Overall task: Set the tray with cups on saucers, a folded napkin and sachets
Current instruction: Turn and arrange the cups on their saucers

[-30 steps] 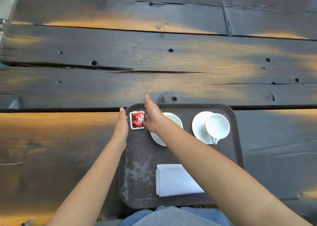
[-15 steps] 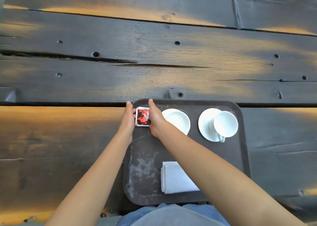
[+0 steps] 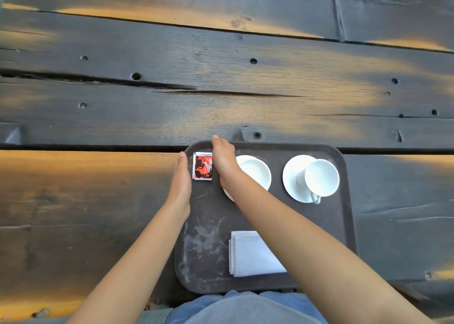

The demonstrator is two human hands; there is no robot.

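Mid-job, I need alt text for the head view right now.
The left hand and right hand, fingers straight, flank red-and-black paper sachets in the far left corner of a dark brown rectangular tray. Right of them stand two white ceramic cups on white saucers; a folded white napkin lies near the tray's near edge.

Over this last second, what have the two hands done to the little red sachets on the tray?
Both hands pressed in on the red and black paper sachets, nudging the slightly skewed stack straighter in the far left corner of the dark plastic tray. The left hand and right hand now flank it with straight fingers; nothing was lifted. The white cups, white saucers and folded white napkin stayed put.
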